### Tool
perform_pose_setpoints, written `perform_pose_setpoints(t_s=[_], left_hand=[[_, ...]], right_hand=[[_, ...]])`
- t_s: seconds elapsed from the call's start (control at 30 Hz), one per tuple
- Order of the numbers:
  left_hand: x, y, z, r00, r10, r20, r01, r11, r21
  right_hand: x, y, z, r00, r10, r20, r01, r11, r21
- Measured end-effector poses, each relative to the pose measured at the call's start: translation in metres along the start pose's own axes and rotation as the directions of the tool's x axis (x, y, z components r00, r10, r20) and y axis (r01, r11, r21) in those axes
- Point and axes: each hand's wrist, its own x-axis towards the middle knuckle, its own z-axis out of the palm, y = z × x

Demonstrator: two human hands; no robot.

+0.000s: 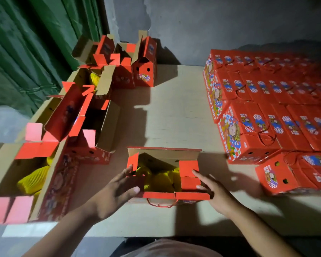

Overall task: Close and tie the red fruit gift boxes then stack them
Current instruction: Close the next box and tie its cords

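Observation:
An open red fruit gift box point(165, 154) stands at the table's near middle, with yellow net-wrapped fruit point(161, 179) inside. My left hand point(117, 190) presses its left side flap with straight fingers. On the box's right side, my right hand point(213, 190) touches the right side flap point(189, 175), which is folded partly inward. The box's red cord handle point(161, 204) hangs over the near wall. The far long flap stands upright.
Several open boxes point(93, 115) with fruit crowd the left side of the table point(170, 112). Closed tied boxes point(267, 108) are stacked in rows at the right, one point(293, 173) nearest me. A green curtain point(35, 43) hangs at the left.

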Motion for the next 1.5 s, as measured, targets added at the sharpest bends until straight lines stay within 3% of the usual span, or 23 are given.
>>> perform_pose_setpoints(t_s=[0.3,0.4,0.53,0.63,0.73,0.83,1.0,1.1,1.5], left_hand=[[0.021,-0.019,-0.003,0.991,0.106,-0.082,-0.084,0.968,0.238],[0.03,-0.022,-0.005,0.977,0.148,-0.157,-0.099,0.954,0.284],[0.041,-0.033,-0.002,0.953,0.159,-0.257,-0.044,0.915,0.4],[0.044,-0.039,0.003,0.943,0.208,-0.261,-0.076,0.895,0.439],[0.043,-0.031,0.001,0.939,0.249,-0.236,-0.049,0.778,0.627],[0.039,-0.023,0.0,0.971,0.227,-0.079,-0.087,0.64,0.764],[0.037,-0.024,0.002,0.993,0.118,0.015,-0.078,0.56,0.825],[0.038,-0.024,0.005,0.985,0.172,-0.021,-0.08,0.555,0.828],[0.031,-0.029,0.015,0.965,0.251,-0.072,-0.082,0.553,0.829]], right_hand=[[-0.002,-0.009,-0.001,0.995,0.098,0.002,-0.097,0.985,-0.141],[-0.009,-0.008,-0.008,0.998,0.056,-0.001,-0.055,0.979,-0.195],[-0.021,-0.008,-0.013,0.999,-0.017,0.039,0.022,0.992,-0.128],[-0.018,-0.014,-0.009,0.999,-0.021,-0.033,0.019,0.998,-0.052],[-0.01,-0.019,0.001,0.981,0.038,-0.191,-0.04,0.999,-0.007],[-0.006,-0.022,0.007,0.959,-0.107,-0.262,0.048,0.974,-0.223],[-0.004,-0.023,0.016,0.945,-0.3,-0.133,0.202,0.85,-0.487],[-0.005,-0.018,0.021,0.932,-0.356,-0.072,0.253,0.778,-0.575],[0.001,-0.001,0.021,0.914,-0.396,-0.092,0.27,0.76,-0.592]])
